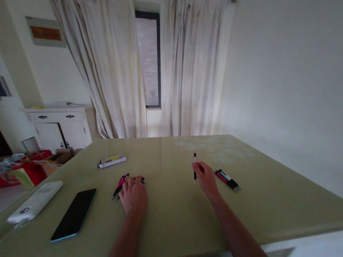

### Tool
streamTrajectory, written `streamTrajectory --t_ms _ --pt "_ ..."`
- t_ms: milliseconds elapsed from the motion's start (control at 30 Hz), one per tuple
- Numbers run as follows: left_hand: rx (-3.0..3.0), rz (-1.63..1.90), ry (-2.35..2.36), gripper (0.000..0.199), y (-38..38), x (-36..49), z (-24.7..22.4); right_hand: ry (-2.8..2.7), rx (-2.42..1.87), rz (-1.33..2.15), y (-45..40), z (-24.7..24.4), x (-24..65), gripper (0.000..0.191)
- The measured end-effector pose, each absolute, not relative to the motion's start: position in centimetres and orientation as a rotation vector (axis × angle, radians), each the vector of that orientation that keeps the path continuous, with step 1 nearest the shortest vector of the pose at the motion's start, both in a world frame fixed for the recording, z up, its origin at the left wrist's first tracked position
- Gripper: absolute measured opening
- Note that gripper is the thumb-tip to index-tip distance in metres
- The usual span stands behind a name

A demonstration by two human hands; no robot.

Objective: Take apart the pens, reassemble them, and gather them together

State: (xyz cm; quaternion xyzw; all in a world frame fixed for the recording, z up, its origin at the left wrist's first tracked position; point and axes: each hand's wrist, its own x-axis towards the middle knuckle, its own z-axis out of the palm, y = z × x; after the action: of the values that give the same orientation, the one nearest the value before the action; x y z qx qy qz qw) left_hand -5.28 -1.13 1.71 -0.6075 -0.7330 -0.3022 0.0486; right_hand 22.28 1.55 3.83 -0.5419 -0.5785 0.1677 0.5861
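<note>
Upright between the fingertips of my right hand point(205, 177) is a pen point(194, 157) with a dark tip and a pinkish band. Just right of that hand, several pens point(227, 180) lie side by side on the green table. My left hand point(133, 194) rests palm down over a small group of pens, its fingers curled on them. Pink and black pens point(121, 184) stick out at its left, and a dark pen end point(142, 180) shows by its fingertips. What lies under the palm is hidden.
A phone point(74, 216) and a white power bank point(36, 202) with a cable lie at the left of the table point(172, 222). Farther back is a small flat box point(112, 161). Bags point(32, 170) stand on the floor beyond the left edge.
</note>
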Motion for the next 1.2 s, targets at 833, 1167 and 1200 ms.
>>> streamTrajectory --t_ms 833,1167,1200 --pt "-2.551 -0.826 -1.781 0.015 -0.3 -2.9 0.7 -1.769 -1.715 -0.275 -0.9 1.6 29.2 0.029" --pt "-2.605 -1.448 -1.546 0.023 -1.1 -2.1 0.9 -1.864 -0.974 0.771 -0.3 1.7 17.5 0.023" --pt "-2.605 -1.479 -1.570 0.023 -1.0 -2.3 0.8 -1.804 -0.983 0.788 -0.2 1.5 17.7 0.025"
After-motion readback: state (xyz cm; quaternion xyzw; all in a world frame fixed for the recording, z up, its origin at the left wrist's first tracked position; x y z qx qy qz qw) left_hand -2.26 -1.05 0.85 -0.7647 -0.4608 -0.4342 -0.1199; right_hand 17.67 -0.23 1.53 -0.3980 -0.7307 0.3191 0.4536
